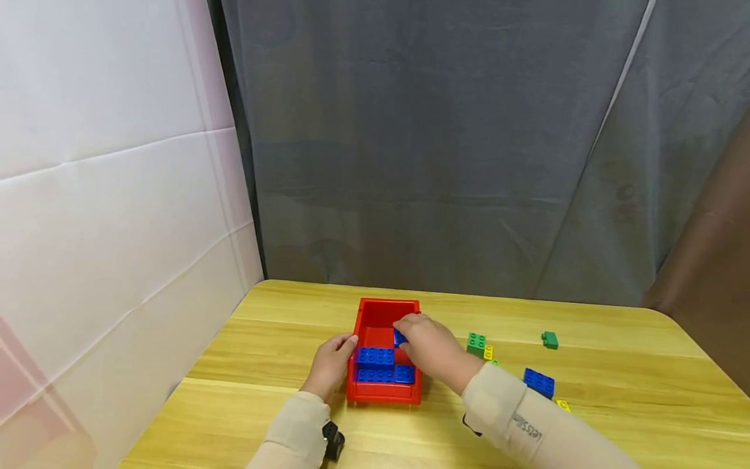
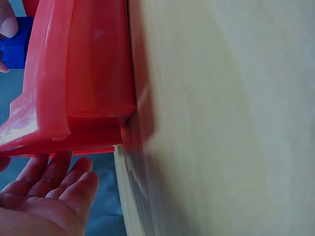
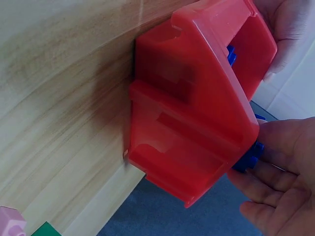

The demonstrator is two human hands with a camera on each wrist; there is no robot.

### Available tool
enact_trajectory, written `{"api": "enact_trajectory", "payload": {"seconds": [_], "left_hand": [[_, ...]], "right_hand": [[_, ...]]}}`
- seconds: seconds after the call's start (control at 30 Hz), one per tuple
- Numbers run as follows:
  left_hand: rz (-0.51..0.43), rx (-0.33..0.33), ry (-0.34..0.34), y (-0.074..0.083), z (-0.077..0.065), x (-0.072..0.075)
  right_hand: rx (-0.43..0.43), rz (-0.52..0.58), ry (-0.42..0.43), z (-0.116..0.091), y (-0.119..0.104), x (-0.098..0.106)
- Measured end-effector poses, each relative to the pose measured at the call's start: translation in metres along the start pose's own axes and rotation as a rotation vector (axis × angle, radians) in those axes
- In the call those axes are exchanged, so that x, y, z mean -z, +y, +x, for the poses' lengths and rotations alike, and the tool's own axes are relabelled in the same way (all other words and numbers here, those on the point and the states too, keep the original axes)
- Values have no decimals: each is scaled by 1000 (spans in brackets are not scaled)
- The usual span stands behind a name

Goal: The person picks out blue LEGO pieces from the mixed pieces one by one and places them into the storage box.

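Note:
A red plastic bin point(image 1: 383, 391) stands on the wooden table in front of me. My left hand point(image 1: 331, 366) holds its left side, thumb at the rim and fingers along the outer wall. With thumb and fingertips, my right hand point(image 1: 432, 346) pinches a blue brick point(image 1: 399, 337) at the bin's right side; the hand hides much of that brick. In the right wrist view the held blue brick point(image 3: 248, 158) shows its studs beside the rim. Blue studded bricks point(image 1: 375, 358) lie in the near part of the bin, with a smaller blue brick point(image 1: 404, 374) at the near right.
Right of the bin lie a green brick point(image 1: 476, 343), a yellow brick point(image 1: 488, 352), a blue brick point(image 1: 539, 382) and a small green brick point(image 1: 549, 339). Another yellow brick point(image 1: 563, 404) is partly behind the right sleeve. A grey curtain point(image 1: 410, 163) hangs behind the table.

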State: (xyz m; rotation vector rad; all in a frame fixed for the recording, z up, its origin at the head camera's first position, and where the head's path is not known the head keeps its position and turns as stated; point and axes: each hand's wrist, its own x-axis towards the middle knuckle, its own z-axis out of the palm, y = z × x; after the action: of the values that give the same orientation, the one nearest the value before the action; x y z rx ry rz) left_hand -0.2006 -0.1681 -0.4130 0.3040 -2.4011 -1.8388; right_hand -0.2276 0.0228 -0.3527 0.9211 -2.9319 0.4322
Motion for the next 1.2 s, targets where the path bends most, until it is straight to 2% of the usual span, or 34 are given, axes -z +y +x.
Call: {"api": "enact_trajectory", "payload": {"seconds": [0.17,0.73,0.9,1.2], "left_hand": [[6,0,5,0,0,0],[2,-16,8,0,0,0],[5,9,-3,0,0,0],[8,7,1,0,1,0]], "right_hand": [[9,-13,-15,0,-2,0],[64,-180,-91,5,-3,-4],[88,-227,-89,7,-4,-5],[134,-290,-80,10,-2,-11]]}}
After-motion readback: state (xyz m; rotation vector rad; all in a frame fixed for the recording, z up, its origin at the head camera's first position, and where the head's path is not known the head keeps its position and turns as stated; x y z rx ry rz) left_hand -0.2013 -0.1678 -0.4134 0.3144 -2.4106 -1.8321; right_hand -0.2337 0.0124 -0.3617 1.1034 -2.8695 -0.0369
